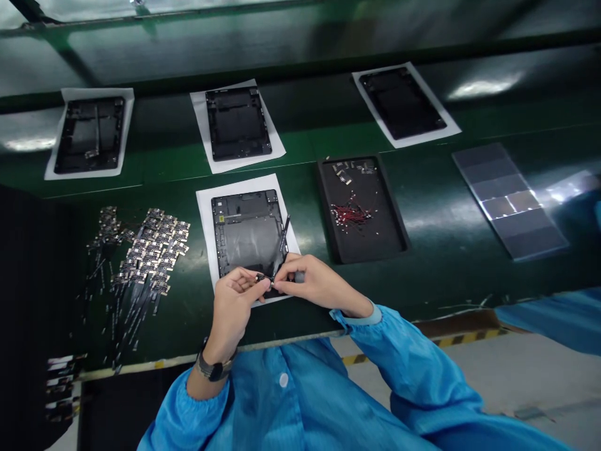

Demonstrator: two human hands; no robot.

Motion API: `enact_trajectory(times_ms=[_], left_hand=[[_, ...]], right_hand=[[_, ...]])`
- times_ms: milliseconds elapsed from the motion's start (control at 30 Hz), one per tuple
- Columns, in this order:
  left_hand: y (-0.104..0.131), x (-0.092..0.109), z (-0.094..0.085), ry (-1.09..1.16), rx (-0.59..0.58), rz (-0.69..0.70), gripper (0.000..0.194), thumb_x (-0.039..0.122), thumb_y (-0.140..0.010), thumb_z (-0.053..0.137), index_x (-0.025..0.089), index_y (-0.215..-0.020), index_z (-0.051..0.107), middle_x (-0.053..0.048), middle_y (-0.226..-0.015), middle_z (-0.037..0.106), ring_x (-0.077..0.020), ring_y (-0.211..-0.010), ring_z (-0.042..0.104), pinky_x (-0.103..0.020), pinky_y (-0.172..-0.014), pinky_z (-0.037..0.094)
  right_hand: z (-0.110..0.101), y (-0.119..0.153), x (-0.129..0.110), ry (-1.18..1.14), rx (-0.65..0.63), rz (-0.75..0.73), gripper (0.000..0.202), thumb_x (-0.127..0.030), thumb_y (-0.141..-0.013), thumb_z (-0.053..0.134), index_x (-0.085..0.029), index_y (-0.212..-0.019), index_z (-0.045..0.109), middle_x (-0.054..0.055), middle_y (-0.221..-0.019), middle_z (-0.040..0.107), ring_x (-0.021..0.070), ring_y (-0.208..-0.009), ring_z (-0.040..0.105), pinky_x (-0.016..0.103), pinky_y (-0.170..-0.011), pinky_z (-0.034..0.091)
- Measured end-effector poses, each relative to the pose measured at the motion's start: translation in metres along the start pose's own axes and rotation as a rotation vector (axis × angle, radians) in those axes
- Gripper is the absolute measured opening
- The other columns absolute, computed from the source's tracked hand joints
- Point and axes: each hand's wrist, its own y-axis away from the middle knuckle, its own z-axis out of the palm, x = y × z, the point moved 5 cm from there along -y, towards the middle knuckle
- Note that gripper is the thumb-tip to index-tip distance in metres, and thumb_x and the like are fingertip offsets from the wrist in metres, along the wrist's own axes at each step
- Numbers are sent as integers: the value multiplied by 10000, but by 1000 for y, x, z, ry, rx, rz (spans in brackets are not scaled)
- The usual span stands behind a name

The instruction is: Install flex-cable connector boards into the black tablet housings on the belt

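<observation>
My left hand [238,295] is closed, thumb and forefinger pinching a small circuit board [261,277] at its edge. The thumb and forefinger of my right hand [312,282] meet at the same board's other end. A dark flex cable [282,243] rises from between the two hands, apparently belonging to that board. A small grey piece [299,276] shows by the right fingers; its kind is unclear. Just beyond and partly under my hands lies an open black tablet housing [246,235] on a white sheet [205,213]. The fingertips hide its near edge.
Circuit boards with flex cables [150,250] are heaped at left. A black tray [361,250] at right holds red wires [352,215] and small parts. Three more housings, one of them [239,122] at centre, lie farther back. A clear-covered panel [509,200] and another person's blue sleeve [554,319] are far right.
</observation>
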Motion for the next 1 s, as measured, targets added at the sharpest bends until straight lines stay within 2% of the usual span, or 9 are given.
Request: enact_trajectory(times_ms=[367,567,800,1000], left_hand=[[-1,-4,-2,-27,-25,-10,274,278,-592,853,162,-723,642,-20,-611,674,-147,-531,630,-246,-507,518],[0,-5,-2,-24,9,6,270,264,-594,853,158,-721,640,-27,-619,686,-148,-534,638,-248,-520,532],[1,-5,2,38,-48,-65,275,239,-575,858,158,-685,619,-25,-602,679,-158,-553,652,-254,-530,545],[1,-4,1,49,-30,-65,272,217,-567,856,153,-663,609,-26,-604,681,-158,-573,662,-242,-528,550]], right_hand=[[2,2,7,-61,43,11,112,-250,-846,699,-200,-764,757,28,-769,631,165,-755,598,292,-704,467],[3,4,7,-92,72,13,106,-226,-841,700,-191,-757,754,27,-760,627,162,-749,596,294,-701,464],[2,3,8,-131,43,47,83,-221,-815,724,-200,-748,768,21,-763,612,159,-738,594,294,-691,451],[3,2,10,-137,50,62,82,-184,-803,722,-187,-732,765,22,-749,625,158,-721,595,293,-684,448]])
